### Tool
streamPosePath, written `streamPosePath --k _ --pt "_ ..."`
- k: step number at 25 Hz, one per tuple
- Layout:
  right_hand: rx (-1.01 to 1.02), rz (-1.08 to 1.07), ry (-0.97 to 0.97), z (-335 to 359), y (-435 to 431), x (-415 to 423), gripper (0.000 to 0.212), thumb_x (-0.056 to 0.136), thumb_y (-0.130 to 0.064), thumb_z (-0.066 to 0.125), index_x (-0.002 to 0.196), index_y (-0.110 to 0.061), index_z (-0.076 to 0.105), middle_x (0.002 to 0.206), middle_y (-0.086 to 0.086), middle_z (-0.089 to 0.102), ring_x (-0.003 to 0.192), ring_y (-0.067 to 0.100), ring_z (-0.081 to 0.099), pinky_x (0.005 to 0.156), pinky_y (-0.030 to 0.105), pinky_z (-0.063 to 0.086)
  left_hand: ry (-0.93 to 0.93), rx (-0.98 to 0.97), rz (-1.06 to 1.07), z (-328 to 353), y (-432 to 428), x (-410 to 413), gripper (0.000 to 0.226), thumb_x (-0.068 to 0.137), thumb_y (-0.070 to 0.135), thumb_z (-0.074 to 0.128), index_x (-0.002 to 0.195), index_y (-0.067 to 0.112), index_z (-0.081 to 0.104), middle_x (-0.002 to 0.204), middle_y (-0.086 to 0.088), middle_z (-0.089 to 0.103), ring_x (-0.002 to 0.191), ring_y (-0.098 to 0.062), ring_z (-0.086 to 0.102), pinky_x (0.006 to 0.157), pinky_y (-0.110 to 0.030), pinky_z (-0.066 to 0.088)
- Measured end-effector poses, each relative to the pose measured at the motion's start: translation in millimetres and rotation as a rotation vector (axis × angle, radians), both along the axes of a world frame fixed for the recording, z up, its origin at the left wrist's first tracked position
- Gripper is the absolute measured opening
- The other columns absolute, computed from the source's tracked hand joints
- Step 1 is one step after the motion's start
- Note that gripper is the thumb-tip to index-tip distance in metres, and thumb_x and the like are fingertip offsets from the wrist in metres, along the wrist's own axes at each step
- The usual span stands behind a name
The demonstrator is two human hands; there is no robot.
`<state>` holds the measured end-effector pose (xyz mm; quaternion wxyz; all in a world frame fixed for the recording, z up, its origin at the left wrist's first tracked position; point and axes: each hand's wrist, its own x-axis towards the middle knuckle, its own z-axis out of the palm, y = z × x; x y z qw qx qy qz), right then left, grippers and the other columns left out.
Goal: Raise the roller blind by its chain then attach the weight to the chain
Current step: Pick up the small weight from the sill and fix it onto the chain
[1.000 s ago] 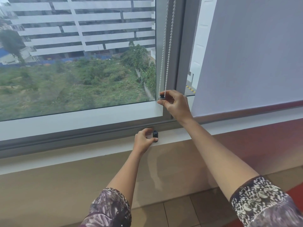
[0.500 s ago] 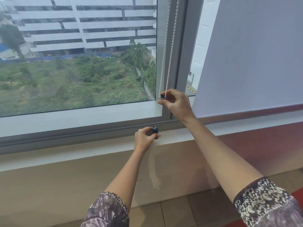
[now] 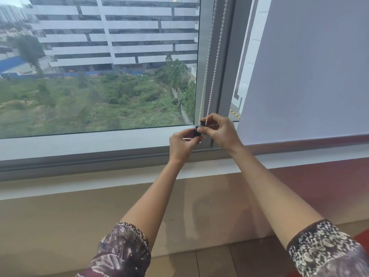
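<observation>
Fitting the weight to the chain

My right hand (image 3: 218, 130) pinches the chain (image 3: 209, 62); my left hand (image 3: 182, 143) grips the weight (image 3: 196, 133) just beside it, ready to clip on.

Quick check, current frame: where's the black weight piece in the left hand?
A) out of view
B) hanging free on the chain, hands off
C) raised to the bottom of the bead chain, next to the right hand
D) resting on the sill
C: the left hand holds the black weight up at the bottom of the bead chain, which the right hand pinches, well above the sill.
</observation>
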<state>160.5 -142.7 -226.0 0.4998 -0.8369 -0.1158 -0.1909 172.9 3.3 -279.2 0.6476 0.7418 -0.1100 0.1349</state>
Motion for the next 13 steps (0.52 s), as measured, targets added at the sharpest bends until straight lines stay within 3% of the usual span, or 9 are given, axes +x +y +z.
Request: streamPosePath --k 6,10,13 --pt "0.024 -0.048 -0.028 -2 0 -10 0.024 0.073 -0.016 0.083 0.092 -0.009 0.070 0.080 -0.008 0.069 0.072 0.004 0.066 0.072 0.011 0.052 -0.036 0.040 0.010 5 -1 -8 0.021 0.071 0.012 0.080 0.091 0.014 0.080 0.072 0.003 0.076 0.069 -0.004 0.070 0.071 -0.021 0.056" --pt "0.042 -0.072 -0.038 -4 3 -16 0.025 0.073 -0.015 0.082 0.093 -0.007 0.070 0.078 -0.011 0.067 0.070 -0.005 0.064 0.071 0.009 0.052 -0.041 0.082 0.030 7 -4 -15 0.018 0.070 0.017 0.081 0.087 0.017 0.079 0.074 0.002 0.076 0.074 -0.009 0.072 0.073 -0.033 0.060" --pt "0.027 -0.095 -0.044 -2 3 -18 0.024 0.073 -0.018 0.083 0.091 -0.009 0.070 0.079 -0.006 0.069 0.071 0.001 0.065 0.071 0.009 0.052 -0.042 0.082 0.074 6 -7 -20 0.018 0.068 0.019 0.083 0.084 0.014 0.077 0.075 0.002 0.076 0.075 -0.009 0.071 0.074 -0.034 0.059"
